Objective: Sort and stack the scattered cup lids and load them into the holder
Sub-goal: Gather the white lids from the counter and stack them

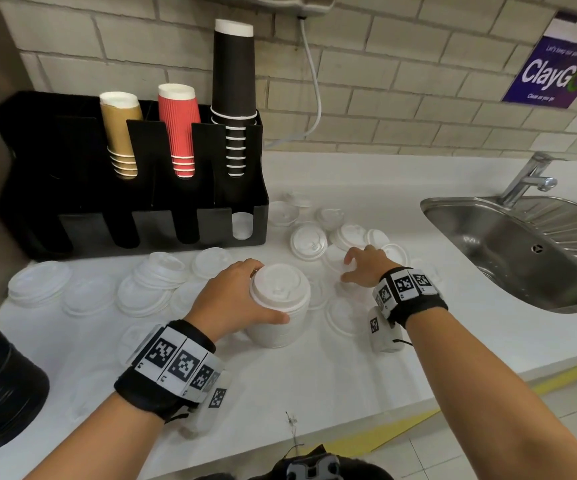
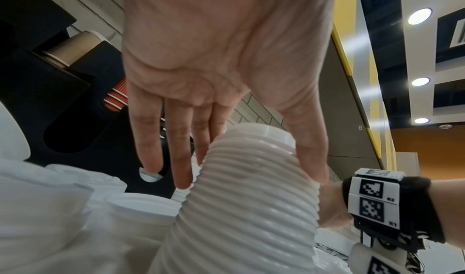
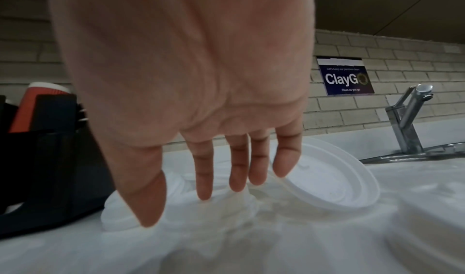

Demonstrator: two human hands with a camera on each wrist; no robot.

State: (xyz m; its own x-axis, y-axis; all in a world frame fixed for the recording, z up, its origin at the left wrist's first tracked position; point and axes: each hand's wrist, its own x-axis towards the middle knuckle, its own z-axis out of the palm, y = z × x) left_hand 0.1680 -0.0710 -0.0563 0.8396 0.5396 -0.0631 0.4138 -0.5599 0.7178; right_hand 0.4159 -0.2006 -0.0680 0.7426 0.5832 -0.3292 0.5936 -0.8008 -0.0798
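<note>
My left hand (image 1: pixel 231 299) clamps fingers round the tall ribbed stack of white plastic lids (image 1: pixel 278 306): light, slippery; hold mid-column. My right hand (image 1: pixel 366 265), fingers apart, hovers over loose white lids (image 1: pixel 308 242).

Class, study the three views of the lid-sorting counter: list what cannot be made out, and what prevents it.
1. Number of lids in the stack of lids: head view, left hand covers its side; left wrist view, bottom edge cuts it off.
2. Whether the right hand touches a lid: its fingertips blur into white.
3. Lower slots of the holder: too dark, except one lid.
</note>
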